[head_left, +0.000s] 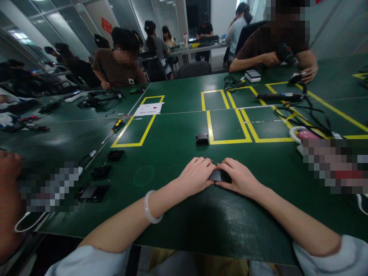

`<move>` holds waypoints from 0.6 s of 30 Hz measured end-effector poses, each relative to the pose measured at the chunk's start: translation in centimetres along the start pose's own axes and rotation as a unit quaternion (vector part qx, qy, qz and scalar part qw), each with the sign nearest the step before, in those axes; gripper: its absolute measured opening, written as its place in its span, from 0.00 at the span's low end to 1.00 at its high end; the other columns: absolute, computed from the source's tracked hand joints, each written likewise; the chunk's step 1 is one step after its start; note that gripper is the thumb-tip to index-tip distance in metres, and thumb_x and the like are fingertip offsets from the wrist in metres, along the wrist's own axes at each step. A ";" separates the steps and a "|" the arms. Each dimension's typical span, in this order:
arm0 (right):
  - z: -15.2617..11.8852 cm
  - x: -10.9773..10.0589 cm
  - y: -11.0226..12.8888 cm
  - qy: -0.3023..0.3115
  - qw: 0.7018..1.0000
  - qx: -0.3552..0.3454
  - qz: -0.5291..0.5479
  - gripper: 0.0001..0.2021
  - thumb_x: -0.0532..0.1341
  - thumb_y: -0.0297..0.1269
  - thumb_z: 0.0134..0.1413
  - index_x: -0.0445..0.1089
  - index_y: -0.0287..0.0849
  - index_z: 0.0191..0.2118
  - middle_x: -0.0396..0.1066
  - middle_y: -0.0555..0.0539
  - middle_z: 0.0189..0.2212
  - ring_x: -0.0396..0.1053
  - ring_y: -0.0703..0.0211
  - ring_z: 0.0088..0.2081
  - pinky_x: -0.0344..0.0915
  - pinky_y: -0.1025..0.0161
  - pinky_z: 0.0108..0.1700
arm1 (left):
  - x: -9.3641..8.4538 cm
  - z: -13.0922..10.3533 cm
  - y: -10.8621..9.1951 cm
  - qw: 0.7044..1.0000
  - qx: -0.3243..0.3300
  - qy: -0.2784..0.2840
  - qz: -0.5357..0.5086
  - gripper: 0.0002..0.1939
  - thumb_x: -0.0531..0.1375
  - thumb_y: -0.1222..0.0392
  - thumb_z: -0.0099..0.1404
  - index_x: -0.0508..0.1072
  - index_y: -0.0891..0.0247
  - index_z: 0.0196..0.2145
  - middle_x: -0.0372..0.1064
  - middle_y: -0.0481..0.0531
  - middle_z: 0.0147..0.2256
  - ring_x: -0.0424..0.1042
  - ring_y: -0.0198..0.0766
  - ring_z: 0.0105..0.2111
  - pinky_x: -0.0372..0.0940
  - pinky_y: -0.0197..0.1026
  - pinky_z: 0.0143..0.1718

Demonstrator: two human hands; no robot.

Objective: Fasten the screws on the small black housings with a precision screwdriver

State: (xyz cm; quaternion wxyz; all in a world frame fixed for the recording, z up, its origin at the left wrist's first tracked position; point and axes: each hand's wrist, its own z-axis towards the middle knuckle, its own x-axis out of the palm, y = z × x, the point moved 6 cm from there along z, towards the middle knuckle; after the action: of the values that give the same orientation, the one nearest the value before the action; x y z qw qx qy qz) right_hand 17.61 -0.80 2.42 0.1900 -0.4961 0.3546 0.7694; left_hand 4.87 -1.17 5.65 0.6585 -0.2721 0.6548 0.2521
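Observation:
My left hand and my right hand meet over the green table, closed round a small dark flat part. Its grey-black face shows between my fingers and thumbs; the fingers cover most of it, so its exact kind is unclear. A thin light edge sticks out above the fingertips. Just beyond my hands sits a small black plastic block. Off to the left of my left hand lie several black plastic parts, among them a larger one and a smaller one.
Yellow tape rectangles mark the green table. A yellow-black screwdriver and a white paper sheet lie left of centre. Black cables spread at the right. Across the table a person holds a power drill; another person's arm is at left.

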 end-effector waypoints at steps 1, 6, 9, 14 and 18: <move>0.0 0.0 0.0 0.000 1.000 0.000 0.001 0.16 0.60 0.47 0.55 0.64 0.45 0.45 0.66 0.42 0.41 0.64 0.50 0.42 0.64 0.53 0.41 | 0.0 0.0 0.0 1.000 0.000 0.000 -0.001 0.19 0.62 0.51 0.63 0.66 0.63 0.47 0.66 0.56 0.45 0.66 0.46 0.46 0.60 0.46 0.46; 0.0 0.2 -0.1 0.004 1.000 0.007 0.016 0.18 0.61 0.49 0.55 0.63 0.43 0.46 0.66 0.42 0.41 0.64 0.51 0.43 0.64 0.53 0.42 | -0.3 -0.1 0.0 1.000 -0.003 0.000 -0.009 0.18 0.62 0.53 0.64 0.66 0.62 0.49 0.66 0.55 0.46 0.66 0.46 0.47 0.60 0.46 0.47; -0.1 0.1 -0.3 -0.002 0.999 0.010 0.032 0.22 0.62 0.53 0.52 0.63 0.43 0.47 0.66 0.42 0.43 0.64 0.51 0.43 0.64 0.53 0.43 | -0.5 -0.3 0.4 1.000 -0.010 0.007 -0.014 0.16 0.61 0.54 0.64 0.67 0.61 0.48 0.66 0.54 0.45 0.66 0.45 0.46 0.60 0.46 0.47; -0.2 -0.7 -1.1 -0.017 0.998 0.028 0.048 0.24 0.62 0.55 0.51 0.62 0.43 0.48 0.65 0.42 0.43 0.64 0.52 0.44 0.64 0.54 0.45 | -1.0 -1.9 2.8 0.998 -0.045 0.029 -0.038 0.17 0.61 0.54 0.65 0.66 0.59 0.50 0.66 0.53 0.47 0.66 0.44 0.48 0.60 0.44 0.48; -0.3 -1.0 -1.9 -0.015 0.998 0.042 0.046 0.22 0.59 0.54 0.55 0.63 0.43 0.48 0.65 0.42 0.44 0.64 0.52 0.45 0.64 0.55 0.45 | -1.5 -5.1 7.1 0.992 -0.104 0.052 -0.051 0.19 0.59 0.54 0.66 0.65 0.58 0.53 0.66 0.53 0.49 0.66 0.43 0.49 0.60 0.44 0.48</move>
State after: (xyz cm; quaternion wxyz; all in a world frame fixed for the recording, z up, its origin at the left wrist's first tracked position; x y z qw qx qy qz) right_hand 19.47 0.32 2.60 0.1798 -0.4594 0.4062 0.7691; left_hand -3.78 0.53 7.01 0.6036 -0.3853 0.6435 0.2703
